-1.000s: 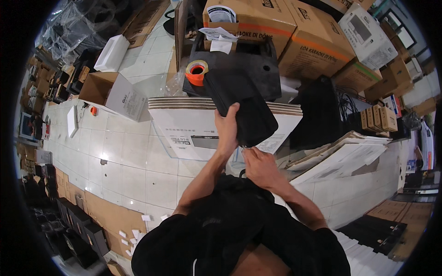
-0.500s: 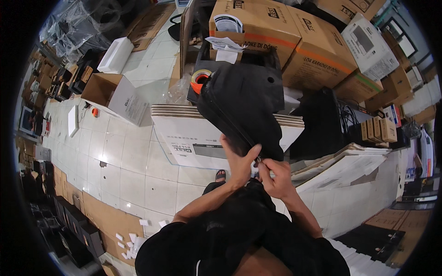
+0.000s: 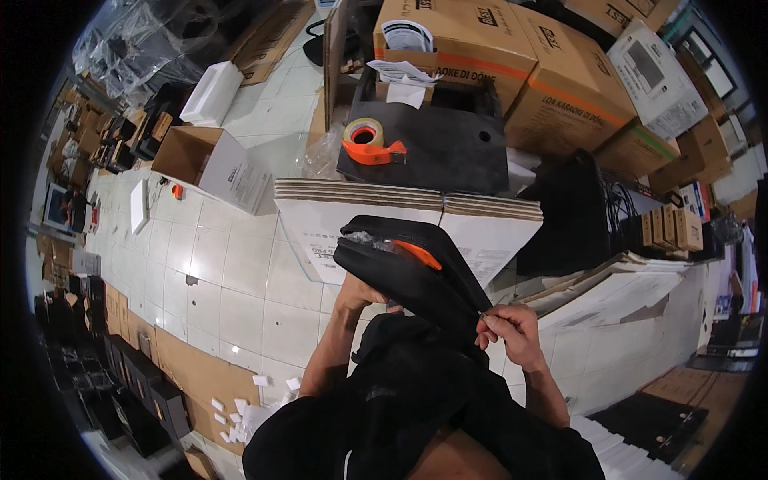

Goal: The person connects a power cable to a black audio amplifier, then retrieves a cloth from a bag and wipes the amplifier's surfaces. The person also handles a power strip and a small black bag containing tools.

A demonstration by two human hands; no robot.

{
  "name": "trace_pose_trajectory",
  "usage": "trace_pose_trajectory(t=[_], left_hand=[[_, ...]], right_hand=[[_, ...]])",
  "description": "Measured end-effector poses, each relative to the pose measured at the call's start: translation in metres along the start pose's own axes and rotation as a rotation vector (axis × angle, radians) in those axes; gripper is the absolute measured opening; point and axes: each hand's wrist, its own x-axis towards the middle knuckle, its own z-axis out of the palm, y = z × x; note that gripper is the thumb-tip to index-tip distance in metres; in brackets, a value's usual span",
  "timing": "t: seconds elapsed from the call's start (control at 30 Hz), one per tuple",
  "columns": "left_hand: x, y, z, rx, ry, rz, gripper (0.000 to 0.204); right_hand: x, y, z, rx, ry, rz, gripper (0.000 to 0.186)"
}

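A black zippered bag (image 3: 400, 280) is held close in front of my body, its long opening gaping. Inside the gap show an orange piece (image 3: 419, 255) and some clear plastic (image 3: 370, 238). My left hand (image 3: 362, 294) grips the bag from its near left side, the fingers mostly hidden beneath it. At the bag's right end, my right hand (image 3: 512, 330) is closed in a pinch on the small metal zipper pull (image 3: 483, 317). Beyond the bag, an orange tape dispenser (image 3: 372, 152) with a tape roll lies on a black flat-topped box (image 3: 456, 160).
Flattened white cartons (image 3: 488, 240) stand upright between me and the black box. Large brown cartons (image 3: 576, 104) are stacked behind. An open white carton (image 3: 228, 176) sits on the tiled floor to the left. More flattened cartons (image 3: 592, 296) lean at right.
The bag has come down and nearer to me, and its zipper now gapes open. My right hand has moved right with the pull; my left has shifted left under the bag.
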Motion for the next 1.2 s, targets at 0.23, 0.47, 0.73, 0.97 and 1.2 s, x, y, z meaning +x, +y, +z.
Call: trace_pose_trajectory(t=[0.23, 0.47, 0.73, 0.97, 1.2], left_hand=[[0.015, 0.026, 0.033, 0.148, -0.013, 0.153, 0.089], [0.006, 0.041, 0.047, 0.557, -0.016, -0.035, 0.095], [0.012, 0.044, 0.090, 1.279, -0.325, 0.086, 0.088], [0.002, -0.004, 0.087, 1.437, -0.172, 0.128, 0.079], [-0.015, 0.007, 0.060, 0.930, 0.383, -0.066, 0.085]], right_hand=[[-0.004, -0.034, 0.001, 0.100, -0.098, -0.039, 0.023], [-0.006, -0.063, -0.012, -0.157, 0.031, 0.015, 0.023], [0.014, -0.061, 0.027, -0.863, -0.097, -0.191, 0.019], [0.016, 0.005, 0.089, -1.882, 0.088, -0.240, 0.025], [0.002, -0.011, 0.071, -0.950, 0.247, -0.288, 0.027]])
